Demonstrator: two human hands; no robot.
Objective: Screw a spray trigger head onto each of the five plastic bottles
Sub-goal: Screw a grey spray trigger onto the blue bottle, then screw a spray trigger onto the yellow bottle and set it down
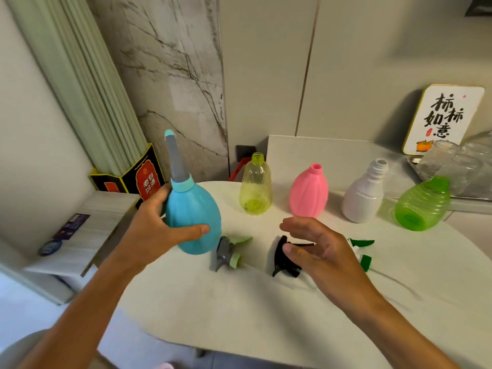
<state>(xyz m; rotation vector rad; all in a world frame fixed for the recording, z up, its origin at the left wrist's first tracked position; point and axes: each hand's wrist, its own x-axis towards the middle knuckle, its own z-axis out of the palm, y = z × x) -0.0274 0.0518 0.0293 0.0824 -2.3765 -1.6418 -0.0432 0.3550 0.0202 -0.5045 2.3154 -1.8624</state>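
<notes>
My left hand (159, 230) grips a blue bottle (195, 209) with a grey and blue trigger head (175, 161) on its neck, held tilted above the white table (239, 302). My right hand (316, 249) hovers open over a black trigger head (283, 259) lying on the table. A grey and green trigger head (226, 253) lies beside the blue bottle. A white and green trigger head (363, 251) shows partly behind my right hand. Standing open-necked in a row are a yellow bottle (255, 185), a pink bottle (310, 191), a white bottle (364, 193) and a green bottle (423, 205).
A black and red box (143, 179) stands at the left behind a low white shelf (87, 235). A framed sign (444, 118) and clear glasses on a tray (452, 166) sit at the back right. The wall runs close behind the bottles.
</notes>
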